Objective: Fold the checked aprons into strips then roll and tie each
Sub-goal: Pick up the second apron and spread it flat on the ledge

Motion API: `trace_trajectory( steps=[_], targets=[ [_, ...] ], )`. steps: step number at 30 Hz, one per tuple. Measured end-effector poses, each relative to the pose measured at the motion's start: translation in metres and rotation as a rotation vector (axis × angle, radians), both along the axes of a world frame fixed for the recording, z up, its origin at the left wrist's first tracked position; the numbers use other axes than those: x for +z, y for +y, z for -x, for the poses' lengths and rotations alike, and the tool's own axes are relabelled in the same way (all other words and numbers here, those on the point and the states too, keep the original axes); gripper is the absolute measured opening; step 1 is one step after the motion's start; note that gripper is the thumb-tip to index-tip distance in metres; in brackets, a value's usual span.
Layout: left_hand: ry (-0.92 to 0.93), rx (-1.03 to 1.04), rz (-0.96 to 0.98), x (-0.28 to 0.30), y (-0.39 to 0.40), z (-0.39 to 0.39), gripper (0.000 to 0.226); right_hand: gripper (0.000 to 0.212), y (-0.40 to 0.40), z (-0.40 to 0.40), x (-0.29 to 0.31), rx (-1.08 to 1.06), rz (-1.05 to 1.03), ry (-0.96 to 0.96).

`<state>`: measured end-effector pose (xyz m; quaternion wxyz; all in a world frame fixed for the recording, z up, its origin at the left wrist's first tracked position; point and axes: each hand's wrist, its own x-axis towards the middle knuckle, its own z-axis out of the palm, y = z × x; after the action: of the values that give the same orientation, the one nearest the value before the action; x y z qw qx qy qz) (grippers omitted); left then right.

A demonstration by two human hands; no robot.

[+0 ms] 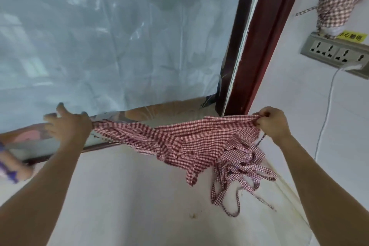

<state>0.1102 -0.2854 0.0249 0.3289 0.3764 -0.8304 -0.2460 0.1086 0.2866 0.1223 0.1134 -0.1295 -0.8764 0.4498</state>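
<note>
Now stretching apron into a strip, held in the air over table: right hand pinching one end, left hand gripping the other, fingers part spread. Likely needing laying flat next, ties dangling. Wall crowding right; open room in front.

I see open white tabletop below and between my raised arms. The stretched red-and-white checked apron bars the way ahead, its tangled thin ties dangling at right, with the dark red wooden frame post standing just behind.
</note>
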Motion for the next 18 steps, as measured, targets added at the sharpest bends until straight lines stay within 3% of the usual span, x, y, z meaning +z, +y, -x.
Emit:
trace_trajectory(
  steps=[1, 3, 5, 7, 9, 13, 16, 18],
  targets=[
    [0.027, -0.065, 0.038, 0.031, 0.052, -0.025, 0.068, 0.03, -0.01, 0.0, 0.008, 0.022, 0.035, 0.004],
    [0.112, -0.435, 0.092, 0.048, 0.128, -0.055, 0.078, 0.028, -0.031, 0.0, 0.016, 0.096, 0.169, -0.017],
    [-0.163, -0.827, -0.111, 0.025, 0.17, -0.066, 0.086, 0.021, -0.06, -0.005, 0.023, 0.168, 0.325, -0.061],
    [-0.455, -1.027, -0.307, -0.002, 0.209, -0.071, 0.102, 0.017, -0.092, -0.013, 0.028, 0.233, 0.44, -0.105],
    [-0.478, -1.121, -0.343, -0.02, 0.244, -0.077, 0.112, 0.021, -0.121, -0.022, 0.034, 0.282, 0.504, -0.16],
    [-0.42, -1.046, -0.363, -0.036, 0.271, -0.065, 0.081, 0.023, -0.15, -0.025, 0.054, 0.353, 0.572, -0.151],
    [-0.288, -1.025, -0.331, -0.036, 0.276, -0.059, 0.039, 0.017, -0.153, -0.018, 0.077, 0.338, 0.7, -0.082],
    [-0.215, -0.987, -0.477, -0.035, 0.274, -0.051, 0.02, 0.012, -0.152, -0.014, 0.09, 0.344, 0.694, -0.028]
  ],
)
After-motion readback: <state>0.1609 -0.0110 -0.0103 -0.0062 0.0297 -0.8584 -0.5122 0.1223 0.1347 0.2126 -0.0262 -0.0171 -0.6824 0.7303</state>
